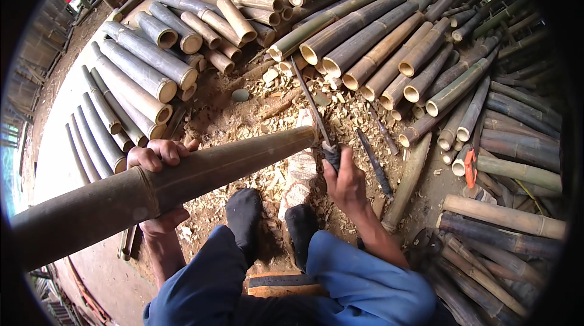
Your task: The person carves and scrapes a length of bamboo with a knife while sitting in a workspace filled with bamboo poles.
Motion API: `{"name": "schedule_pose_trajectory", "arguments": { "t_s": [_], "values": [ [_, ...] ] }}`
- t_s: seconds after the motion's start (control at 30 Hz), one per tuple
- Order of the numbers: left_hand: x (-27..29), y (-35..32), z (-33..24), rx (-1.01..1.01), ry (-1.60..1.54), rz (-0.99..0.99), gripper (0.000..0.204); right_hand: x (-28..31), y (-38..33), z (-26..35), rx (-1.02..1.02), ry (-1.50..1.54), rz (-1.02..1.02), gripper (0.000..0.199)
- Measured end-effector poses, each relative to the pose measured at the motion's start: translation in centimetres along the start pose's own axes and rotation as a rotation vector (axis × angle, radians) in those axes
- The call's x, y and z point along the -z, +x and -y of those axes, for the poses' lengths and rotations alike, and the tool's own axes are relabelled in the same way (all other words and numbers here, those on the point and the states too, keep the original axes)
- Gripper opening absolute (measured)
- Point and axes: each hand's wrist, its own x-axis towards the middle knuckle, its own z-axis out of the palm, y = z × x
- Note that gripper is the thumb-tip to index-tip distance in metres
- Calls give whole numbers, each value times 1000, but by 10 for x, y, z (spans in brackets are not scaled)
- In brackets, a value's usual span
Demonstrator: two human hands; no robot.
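My left hand is closed around a thick bamboo pole that slants from the lower left up to the middle. Fingers show above the pole and part of the hand below it; the rest is hidden behind it. Near the pole's far end, the bamboo lies over a pale, hacked wooden block. Gripped in my right hand is a long knife with a dark wrapped handle. Its narrow blade points up and away, passing close beside the pole's cut end; whether they touch, I cannot tell.
Pale wood chips cover the ground around my dark-socked feet. Another dark-handled blade lies to the right. Cut bamboo lengths are piled across the far side, left and right. An orange-handled tool rests by the right pile.
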Motion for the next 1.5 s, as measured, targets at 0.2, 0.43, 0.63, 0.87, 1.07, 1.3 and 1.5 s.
{"name": "schedule_pose_trajectory", "arguments": {
  "t_s": [0.2,0.43,0.63,0.87,1.07,1.3,1.5],
  "values": [
    [15,-7,12,41,-49,-32,86,-12,-5,-49,-196,-107,167,25],
    [14,-6,10,19,-95,-13,76,-22,-9,-25,-87,48,24,29],
    [21,-13,7,70,-179,-102,74,-5,-5,-19,-191,-28,121,27],
    [10,-5,8,37,-25,-113,72,-26,-3,-28,-141,-40,63,21],
    [11,-4,5,51,-186,-192,71,-19,-3,-18,-111,54,50,28],
    [1,1,8,85,-79,-257,69,-42,-1,-38,-56,-49,-16,24],
    [12,-4,2,62,-6,-194,71,-22,7,2,-49,46,-8,21]
  ]
}}
